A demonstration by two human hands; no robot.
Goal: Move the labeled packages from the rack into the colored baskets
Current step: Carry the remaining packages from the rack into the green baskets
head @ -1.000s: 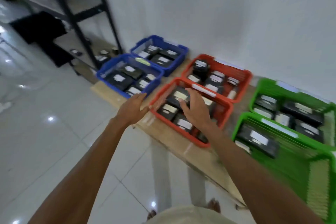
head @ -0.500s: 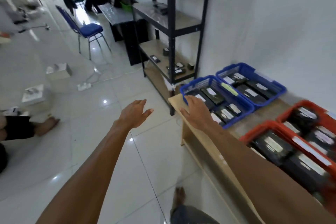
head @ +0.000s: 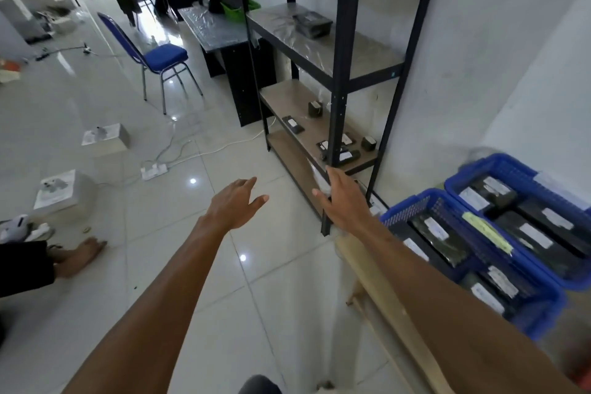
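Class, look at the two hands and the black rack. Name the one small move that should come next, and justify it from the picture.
Probably: reach the right hand forward to the labeled packages on the lower shelf of the rack and grip one. Both it and the left hand are open and empty, and the right is nearer those packages.

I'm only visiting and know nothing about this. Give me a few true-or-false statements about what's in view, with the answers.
1. The left hand and the right hand hold nothing. True.
2. The nearer blue basket is empty. False: it holds labeled packages.
3. Small dark packages lie on a shelf of the black rack. True.
4. The chair has a red seat. False: the seat is blue.
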